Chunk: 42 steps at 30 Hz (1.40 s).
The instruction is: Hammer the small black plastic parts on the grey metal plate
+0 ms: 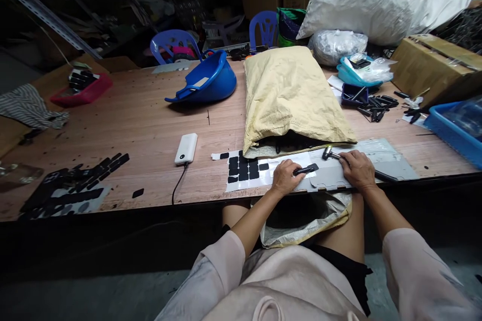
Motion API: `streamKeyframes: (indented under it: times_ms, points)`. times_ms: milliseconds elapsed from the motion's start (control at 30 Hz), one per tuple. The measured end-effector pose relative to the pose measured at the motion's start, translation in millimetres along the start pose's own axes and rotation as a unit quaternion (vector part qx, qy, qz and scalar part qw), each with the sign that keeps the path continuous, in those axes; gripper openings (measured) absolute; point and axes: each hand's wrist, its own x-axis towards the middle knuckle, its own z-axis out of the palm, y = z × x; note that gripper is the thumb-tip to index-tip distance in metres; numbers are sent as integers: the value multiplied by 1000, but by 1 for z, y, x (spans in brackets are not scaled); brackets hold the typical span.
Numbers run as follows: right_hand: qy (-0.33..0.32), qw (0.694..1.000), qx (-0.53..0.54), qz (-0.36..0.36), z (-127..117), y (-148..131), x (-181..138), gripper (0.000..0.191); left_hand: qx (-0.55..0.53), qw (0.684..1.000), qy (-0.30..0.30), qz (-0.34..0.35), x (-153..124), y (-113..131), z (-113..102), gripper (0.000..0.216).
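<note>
My left hand pinches a small black rod-like part over the grey board at the table's front edge. A small black square piece lies at the part's right end. My right hand is wrapped round a hammer; its small head points left and rests near the board's surface. Beside my left hand lies a white sheet bearing rows of black square stickers. Just beyond both hands, a yellowish woven sack lies with its mouth towards me, dark things inside.
An open sack sits in my lap. A white power bank with a cable lies to the left, and a blue basin behind it. Black parts, a cardboard box and a blue tray are at the right.
</note>
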Motion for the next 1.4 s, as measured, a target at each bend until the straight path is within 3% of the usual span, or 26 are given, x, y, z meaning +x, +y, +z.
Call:
streamKeyframes:
  times_ms: [100, 233, 400, 533, 900, 1033, 1200, 1300, 1400]
  points:
    - [13, 999, 32, 15, -6, -6, -5, 27, -10, 1000, -1, -1, 1, -2, 3, 16]
    - [70, 985, 151, 42, -19, -38, -24, 30, -22, 1000, 2, -5, 2, -4, 6, 17]
    - [36, 969, 245, 26, -30, -88, -49, 35, -20, 1000, 1, -7, 2, -7, 8, 18]
    - [33, 968, 246, 31, -32, -108, -58, 40, -15, 1000, 1, -5, 3, -7, 8, 18]
    - [29, 981, 190, 27, -40, -118, -56, 46, -20, 1000, -7, -13, 4, -3, 6, 16]
    - [-2, 985, 172, 4, -37, -126, -58, 47, -27, 999, -16, -28, 4, 0, 3, 17]
    - [0, 987, 158, 7, -32, -115, -53, 46, -35, 999, -18, -31, 4, 1, 3, 18]
    - [34, 993, 113, 20, -30, -88, -39, 44, -34, 999, -13, -31, 4, 1, 4, 18]
    - [29, 998, 47, 11, -24, -48, -23, 39, -36, 999, -8, -29, 4, 0, 6, 17]
